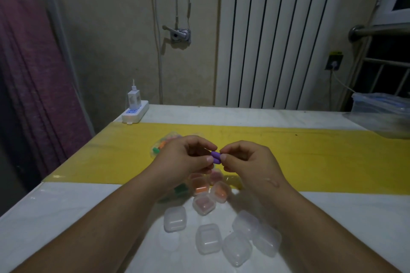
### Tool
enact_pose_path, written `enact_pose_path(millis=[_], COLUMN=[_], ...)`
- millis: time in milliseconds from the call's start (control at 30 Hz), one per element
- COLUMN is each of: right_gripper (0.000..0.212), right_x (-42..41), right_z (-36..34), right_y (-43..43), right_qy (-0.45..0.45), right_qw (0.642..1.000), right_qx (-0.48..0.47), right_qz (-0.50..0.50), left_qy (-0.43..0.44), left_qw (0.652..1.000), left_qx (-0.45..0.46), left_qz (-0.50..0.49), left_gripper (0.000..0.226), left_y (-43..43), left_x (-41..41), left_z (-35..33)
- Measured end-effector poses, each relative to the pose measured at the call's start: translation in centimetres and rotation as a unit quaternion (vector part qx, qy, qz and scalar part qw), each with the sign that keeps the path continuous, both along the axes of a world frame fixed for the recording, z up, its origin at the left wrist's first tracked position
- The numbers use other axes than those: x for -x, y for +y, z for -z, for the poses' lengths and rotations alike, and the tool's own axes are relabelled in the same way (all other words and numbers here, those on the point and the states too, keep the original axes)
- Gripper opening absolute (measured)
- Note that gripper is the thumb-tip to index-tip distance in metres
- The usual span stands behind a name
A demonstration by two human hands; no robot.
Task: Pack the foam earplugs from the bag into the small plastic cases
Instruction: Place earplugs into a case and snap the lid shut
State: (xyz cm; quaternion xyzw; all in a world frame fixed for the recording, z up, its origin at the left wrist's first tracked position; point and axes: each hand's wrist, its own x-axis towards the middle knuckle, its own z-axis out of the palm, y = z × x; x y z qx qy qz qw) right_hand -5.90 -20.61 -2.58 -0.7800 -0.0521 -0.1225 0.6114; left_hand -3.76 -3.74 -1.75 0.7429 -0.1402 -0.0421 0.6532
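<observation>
Two purple foam earplugs lie side by side in the air above the table, pinched from the left by my left hand and from the right by my right hand. Behind my left hand lies the clear bag of mixed-colour earplugs, mostly hidden. Below my hands sit closed small cases with orange or pink earplugs inside. Several empty clear cases are scattered nearer to me.
A yellow strip crosses the white table. A white power strip with a charger stands at the back left corner. A clear plastic container sits at the far right. A radiator stands behind the table.
</observation>
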Motion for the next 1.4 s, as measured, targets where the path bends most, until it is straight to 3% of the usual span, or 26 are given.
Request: enact_pose_path(millis=[200, 300, 367, 400, 467, 533, 700, 800, 933, 1100, 1200, 1400], right_gripper=[0.014, 0.017, 0.019, 0.019, 0.021, 0.020, 0.015, 0.016, 0.015, 0.021, 0.025, 0.021], right_x=[0.4, 0.3, 0.2, 0.1, 0.1, 0.0, 0.2, 0.3, 0.0, 0.0, 0.2, 0.4], right_z=[0.0, 0.2, 0.2, 0.2, 0.2, 0.1, -0.2, -0.1, 0.0, -0.3, -0.4, -0.9], right_y=[0.4, 0.4, 0.4, 0.3, 0.2, 0.1, 0.4, 0.4, 0.2, -0.1, -0.2, -0.5], right_qy=[0.010, -0.002, -0.008, -0.009, -0.010, -0.006, -0.003, -0.001, -0.004, 0.019, 0.040, 0.083], right_qw=[0.999, 1.000, 1.000, 1.000, 0.999, 0.998, 0.998, 0.998, 0.998, 0.998, 0.998, 0.994], right_qx=[-0.040, -0.013, 0.005, 0.009, 0.017, 0.022, 0.024, 0.036, 0.014, -0.045, -0.045, -0.058], right_qz=[-0.030, -0.003, 0.015, 0.023, 0.039, 0.052, 0.060, 0.059, 0.054, 0.027, 0.017, 0.034], left_qy=[0.006, 0.029, 0.013, -0.026, -0.120, -0.140, -0.070, -0.066, -0.085, -0.117, -0.124, -0.104], left_qw=[1.000, 0.999, 0.997, 0.987, 0.924, 0.857, 0.784, 0.765, 0.791, 0.906, 0.956, 0.991], left_qx=[-0.014, -0.016, -0.074, -0.156, -0.363, -0.491, -0.594, -0.614, -0.575, -0.366, -0.227, -0.058], left_qz=[-0.002, 0.006, 0.003, -0.002, 0.014, 0.070, 0.167, 0.185, 0.192, 0.180, 0.137, 0.055], left_gripper=[0.013, 0.013, 0.013, 0.014, 0.019, 0.028, 0.050, 0.053, 0.046, 0.042, 0.034, 0.035], left_y=[0.3, 0.6, 0.9, 1.2, 1.9, 2.4, 3.2, 2.6, 2.6, 2.5, 1.6, 0.3], left_x=[-0.1, -0.1, -0.1, -0.2, -0.2, 0.1, 1.4, 1.8, 1.6, 0.5, 0.2, 0.1], left_z=[-0.2, -0.6, -0.9, -1.1, -1.5, -2.2, -3.6, -3.3, -3.3, -2.3, -0.9, 0.5])
